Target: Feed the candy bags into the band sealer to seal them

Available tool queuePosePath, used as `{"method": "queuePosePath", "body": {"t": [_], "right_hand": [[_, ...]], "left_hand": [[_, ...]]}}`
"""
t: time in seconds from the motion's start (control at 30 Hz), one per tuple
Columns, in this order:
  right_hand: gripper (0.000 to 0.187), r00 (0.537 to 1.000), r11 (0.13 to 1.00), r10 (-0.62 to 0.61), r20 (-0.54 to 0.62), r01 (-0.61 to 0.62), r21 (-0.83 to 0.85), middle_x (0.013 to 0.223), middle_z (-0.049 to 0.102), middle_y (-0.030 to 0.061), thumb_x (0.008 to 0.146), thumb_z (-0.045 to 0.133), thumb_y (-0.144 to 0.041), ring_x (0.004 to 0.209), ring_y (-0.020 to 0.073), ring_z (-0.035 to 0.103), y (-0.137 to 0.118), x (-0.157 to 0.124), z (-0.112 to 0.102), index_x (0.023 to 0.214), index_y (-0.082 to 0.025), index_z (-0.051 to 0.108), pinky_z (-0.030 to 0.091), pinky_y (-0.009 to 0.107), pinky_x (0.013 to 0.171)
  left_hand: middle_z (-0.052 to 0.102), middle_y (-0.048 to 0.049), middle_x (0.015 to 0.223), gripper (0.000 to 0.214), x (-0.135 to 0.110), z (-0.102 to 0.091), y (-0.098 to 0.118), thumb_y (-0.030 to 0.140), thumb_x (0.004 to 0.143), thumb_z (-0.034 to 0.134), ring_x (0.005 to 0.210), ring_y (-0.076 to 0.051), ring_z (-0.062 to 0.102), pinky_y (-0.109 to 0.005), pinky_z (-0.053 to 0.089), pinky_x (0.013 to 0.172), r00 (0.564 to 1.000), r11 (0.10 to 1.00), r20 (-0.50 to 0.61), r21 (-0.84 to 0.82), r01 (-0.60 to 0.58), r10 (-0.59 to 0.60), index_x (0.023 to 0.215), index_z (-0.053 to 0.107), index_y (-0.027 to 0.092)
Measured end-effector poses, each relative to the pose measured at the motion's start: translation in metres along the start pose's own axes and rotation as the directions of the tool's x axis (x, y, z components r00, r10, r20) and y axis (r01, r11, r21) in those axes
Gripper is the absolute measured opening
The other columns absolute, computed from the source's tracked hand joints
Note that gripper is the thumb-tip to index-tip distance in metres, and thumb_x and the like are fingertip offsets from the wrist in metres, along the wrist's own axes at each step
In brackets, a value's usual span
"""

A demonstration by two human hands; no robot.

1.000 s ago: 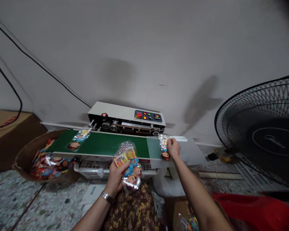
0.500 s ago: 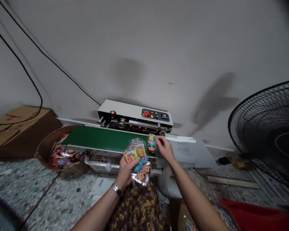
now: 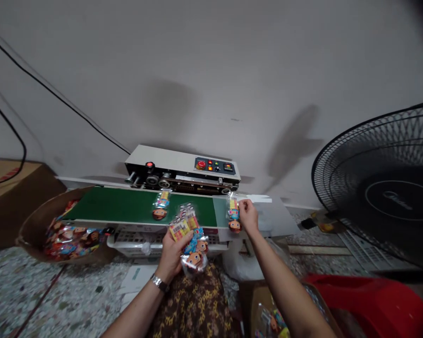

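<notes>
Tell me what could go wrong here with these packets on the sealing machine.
The right hand has its grip on a packet at the belt's infeed, close to the sealer; fingers could get drawn toward the rollers. The packet looks slightly tilted, so its seal might run crooked. The left hand holds a loose fan of packets over the lap; one could slip out.

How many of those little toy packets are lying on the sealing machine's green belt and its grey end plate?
2. One packet on the belt lies near the middle of the green belt; the packet at the right hand lies on the grey end plate, beside the right hand.
</notes>
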State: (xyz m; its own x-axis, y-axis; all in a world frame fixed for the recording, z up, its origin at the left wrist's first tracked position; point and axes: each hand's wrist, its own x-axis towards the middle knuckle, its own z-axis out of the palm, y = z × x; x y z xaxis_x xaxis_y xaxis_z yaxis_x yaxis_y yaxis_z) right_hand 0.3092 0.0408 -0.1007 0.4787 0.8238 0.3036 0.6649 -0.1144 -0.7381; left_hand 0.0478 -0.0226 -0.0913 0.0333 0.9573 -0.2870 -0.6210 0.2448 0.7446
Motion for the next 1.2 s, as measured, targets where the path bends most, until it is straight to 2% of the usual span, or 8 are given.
{"method": "queuePosePath", "body": {"t": [0.17, 0.4, 0.57, 0.7, 0.83, 0.93, 1.03, 1.2], "right_hand": [[0.017, 0.994, 0.979, 0.068, -0.081, -0.082, -0.189, 0.056, 0.049, -0.0009, 0.079, 0.045, -0.028, 0.049, 0.0108, 0.038, 0.029, 0.034, 0.005, 0.071, -0.017, 0.054, 0.024, 0.025, 0.051], [0.016, 0.999, 0.981, 0.023, 0.027, -0.017, -0.194, 0.059, 0.05, -0.0004, 0.077, 0.052, -0.028, 0.054, 0.0102, 0.041, 0.007, 0.04, 0.031, 0.071, -0.015, 0.059, 0.027, 0.024, 0.054], [0.025, 0.97, 0.985, -0.164, 0.178, 0.17, -0.02, 0.084, 0.058, 0.0043, 0.08, 0.05, -0.034, 0.07, 0.0129, 0.051, -0.037, 0.005, 0.028, 0.095, -0.017, 0.059, 0.037, 0.023, 0.065], [0.025, 0.843, 0.923, -0.336, 0.42, 0.207, 0.324, 0.073, 0.059, 0.0001, 0.082, 0.047, -0.04, 0.064, 0.0116, 0.053, -0.08, -0.047, 0.017, 0.084, -0.018, 0.058, 0.04, 0.021, 0.06], [0.022, 0.866, 0.915, -0.382, 0.323, 0.304, 0.267, 0.073, 0.059, 0.001, 0.083, 0.047, -0.035, 0.069, 0.0126, 0.053, -0.1, -0.077, 0.012, 0.076, -0.019, 0.059, 0.039, 0.021, 0.063], [0.024, 0.929, 0.938, -0.286, 0.236, 0.221, 0.266, 0.073, 0.059, 0.0009, 0.085, 0.042, -0.037, 0.067, 0.0126, 0.053, -0.087, -0.072, 0.012, 0.081, -0.018, 0.057, 0.039, 0.021, 0.062], [0.028, 0.977, 0.959, -0.143, 0.159, 0.097, 0.265, 0.07, 0.058, 0.0001, 0.084, 0.04, -0.042, 0.062, 0.0123, 0.053, -0.055, -0.049, 0.011, 0.083, -0.018, 0.054, 0.039, 0.02, 0.058], [0.027, 0.999, 0.992, 0.029, 0.033, -0.025, -0.121, 0.064, 0.058, 0.0002, 0.083, 0.04, -0.037, 0.057, 0.013, 0.05, 0.001, 0.001, -0.001, 0.082, -0.016, 0.056, 0.032, 0.021, 0.055]], "left_hand": [[0.069, -0.0073, 0.09, 0.048, -0.001, -0.002, 0.001, 0.019, 0.052, 0.079, 0.072, -0.019, 0.066, -0.031, 0.053, 0.07, 1.0, 1.0, -0.011, 0.01, 0.019, -0.018, 0.095, 0.057, 0.014], [0.069, -0.008, 0.09, 0.045, -0.002, 0.003, 0.005, 0.018, 0.054, 0.078, 0.072, -0.019, 0.066, -0.031, 0.052, 0.07, 1.0, 1.0, 0.014, 0.011, 0.014, -0.014, 0.094, 0.057, 0.013], [0.069, -0.0082, 0.093, 0.047, -0.001, 0.006, 0.003, 0.02, 0.053, 0.078, 0.076, -0.021, 0.066, -0.035, 0.052, 0.074, 0.999, 1.0, 0.039, -0.013, 0.017, -0.016, 0.095, 0.057, 0.015], [0.069, -0.0085, 0.094, 0.047, -0.002, 0.011, 0.002, 0.021, 0.054, 0.078, 0.078, -0.021, 0.066, -0.036, 0.051, 0.076, 0.998, 1.0, 0.053, -0.014, -0.021, 0.022, 0.096, 0.057, 0.015], [0.068, -0.008, 0.096, 0.046, -0.004, 0.015, -0.002, 0.019, 0.055, 0.077, 0.08, -0.021, 0.065, -0.035, 0.051, 0.076, 0.998, 0.999, 0.052, -0.016, -0.04, 0.041, 0.096, 0.056, 0.015], [0.068, -0.0069, 0.095, 0.043, -0.002, 0.013, -0.004, 0.019, 0.057, 0.076, 0.079, -0.019, 0.065, -0.033, 0.051, 0.076, 0.998, 0.999, 0.041, -0.018, -0.047, 0.047, 0.095, 0.056, 0.016], [0.069, -0.006, 0.092, 0.044, 0.0, 0.007, -0.003, 0.018, 0.055, 0.077, 0.075, -0.018, 0.065, -0.03, 0.052, 0.072, 0.999, 0.999, 0.012, 0.003, -0.033, 0.033, 0.094, 0.058, 0.016], [0.069, -0.0062, 0.089, 0.047, 0.0, 0.003, 0.001, 0.019, 0.053, 0.078, 0.068, -0.017, 0.065, -0.03, 0.053, 0.066, 1.0, 1.0, -0.007, 0.017, -0.001, 0.001, 0.095, 0.058, 0.014]]}}
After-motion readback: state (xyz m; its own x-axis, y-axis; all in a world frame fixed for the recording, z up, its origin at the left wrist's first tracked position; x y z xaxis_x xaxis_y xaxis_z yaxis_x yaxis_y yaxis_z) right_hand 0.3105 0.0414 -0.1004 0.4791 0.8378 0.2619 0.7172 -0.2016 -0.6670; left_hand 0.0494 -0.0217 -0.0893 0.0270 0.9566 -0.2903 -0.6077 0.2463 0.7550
